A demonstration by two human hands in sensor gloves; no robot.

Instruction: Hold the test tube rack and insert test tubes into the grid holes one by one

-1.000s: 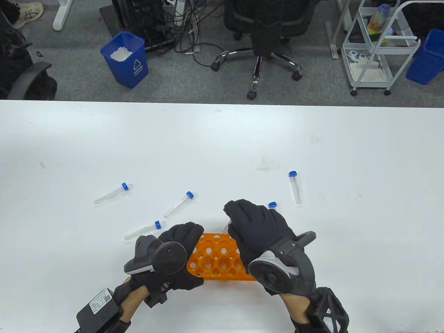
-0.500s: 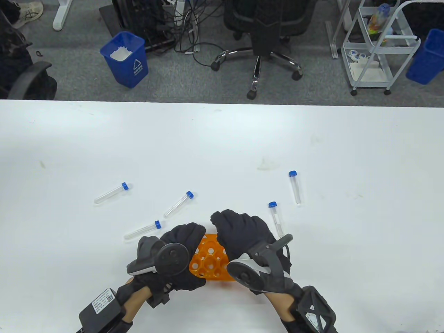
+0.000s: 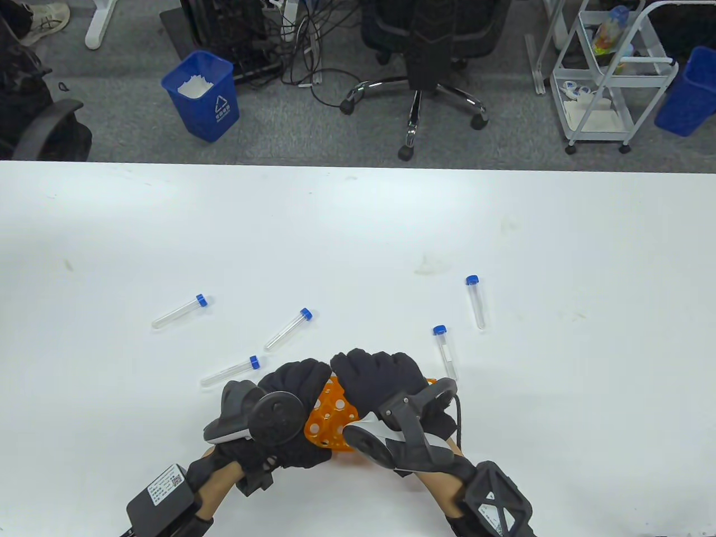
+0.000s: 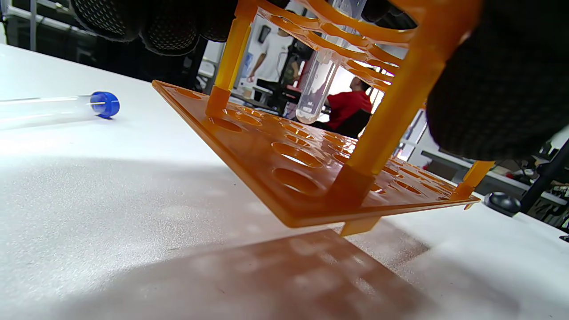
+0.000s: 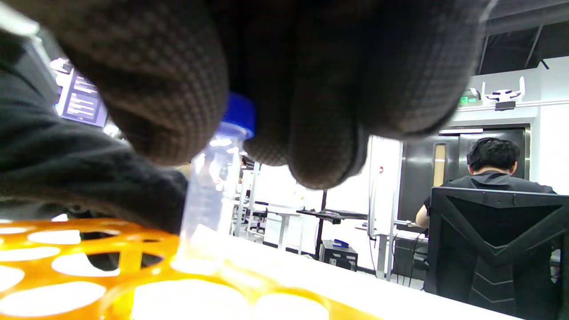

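The orange test tube rack [image 3: 334, 414] stands near the table's front edge, tilted, with one base edge lifted off the table in the left wrist view [image 4: 311, 169]. My left hand [image 3: 291, 391] grips its left end. My right hand [image 3: 380, 377] covers the rack's top and holds a clear blue-capped test tube [image 5: 213, 178] by its cap end. The tube passes down through a top grid hole, and its rounded tip [image 4: 311, 111] hangs above the base plate. Several more blue-capped tubes lie loose on the table, one [image 3: 446, 351] just right of my right hand.
Loose tubes lie at the left [image 3: 179, 311], at centre-left [image 3: 287, 329], close to my left hand [image 3: 230, 371] and at the right [image 3: 476, 301]. The white table [image 3: 358, 224] stretches far beyond. A blue bin, an office chair and a cart stand on the floor behind.
My right hand has moved left over the rack with the tube, uncovering the loose tube to its right. The rack has tilted and turned under both hands. The left hand has stayed put.
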